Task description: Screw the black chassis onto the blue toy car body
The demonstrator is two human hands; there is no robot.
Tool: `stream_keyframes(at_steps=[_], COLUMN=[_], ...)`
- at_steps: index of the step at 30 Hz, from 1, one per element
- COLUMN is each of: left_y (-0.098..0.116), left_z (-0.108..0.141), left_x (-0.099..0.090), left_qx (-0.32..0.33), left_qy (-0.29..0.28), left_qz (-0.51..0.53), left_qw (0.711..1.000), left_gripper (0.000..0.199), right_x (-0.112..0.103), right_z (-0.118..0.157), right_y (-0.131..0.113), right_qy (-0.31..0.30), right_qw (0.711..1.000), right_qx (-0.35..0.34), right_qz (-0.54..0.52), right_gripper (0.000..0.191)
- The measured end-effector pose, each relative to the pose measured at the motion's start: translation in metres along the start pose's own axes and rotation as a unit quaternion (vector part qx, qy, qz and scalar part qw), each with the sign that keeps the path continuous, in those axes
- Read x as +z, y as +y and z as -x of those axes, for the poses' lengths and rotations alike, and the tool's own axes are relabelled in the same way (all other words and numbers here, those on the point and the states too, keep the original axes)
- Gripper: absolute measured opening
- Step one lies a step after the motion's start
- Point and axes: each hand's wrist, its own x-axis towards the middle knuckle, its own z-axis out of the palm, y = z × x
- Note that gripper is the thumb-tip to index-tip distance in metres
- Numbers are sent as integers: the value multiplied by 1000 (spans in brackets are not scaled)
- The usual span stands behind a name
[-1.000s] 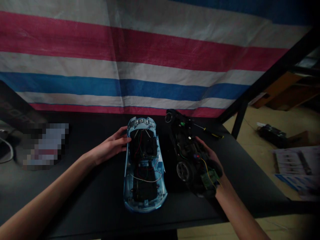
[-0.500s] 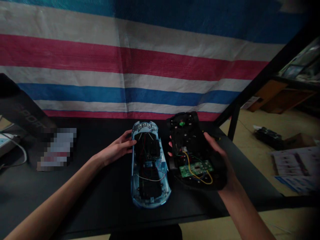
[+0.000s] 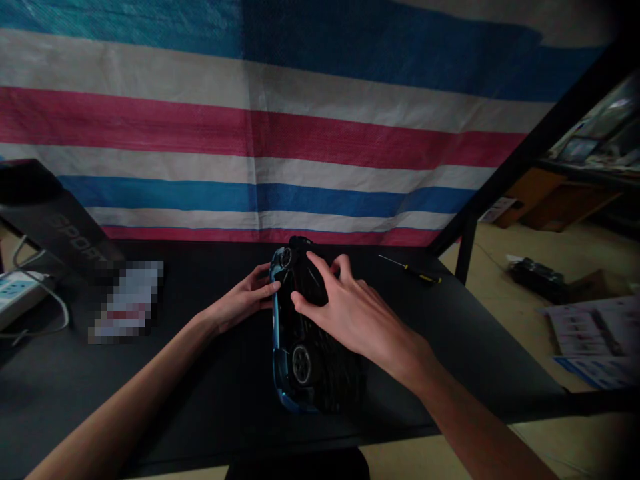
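Lying tilted over the blue toy-car shell (image 3: 277,330), the black chassis (image 3: 323,363) had been brought across, overlapping it; its rim was pinched by the left grip (image 3: 246,297), the right grip (image 3: 355,311) spread above.

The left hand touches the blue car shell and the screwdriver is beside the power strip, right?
No: the head view shows the screwdriver on the table's right side, away from the power strip. The left hand does touch the blue shell.

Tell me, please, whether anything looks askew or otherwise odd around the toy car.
Yes, the black chassis looks askew: it sits tilted at the blue car shell rather than flush, two wheels showing their faces. I see no spill or clear damage.
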Motion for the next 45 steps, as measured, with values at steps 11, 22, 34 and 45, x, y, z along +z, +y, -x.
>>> stream_keyframes(at_steps=[11, 22, 34, 45], left_y=[2, -1, 7, -2], left_z=[3, 2, 7, -1], left_x=[6, 1, 2, -4], left_qx=[-21, -54, -88, -99], left_qy=[9, -24, 54, 89], left_qz=[5, 75, -41, -44], left_qw=[1000, 995, 994, 990], left_gripper=[53, 50, 63, 67], right_x=[20, 30, 72, 57], right_z=[-8, -32, -56, -57], right_y=[-16, 50, 117, 135], right_qy=[-34, 12, -40, 5], right_qw=[994, 998, 891, 919], right_qx=[-10, -59, -94, -135], right_qz=[103, -35, -443, -371], right_gripper=[79, 50, 52, 21])
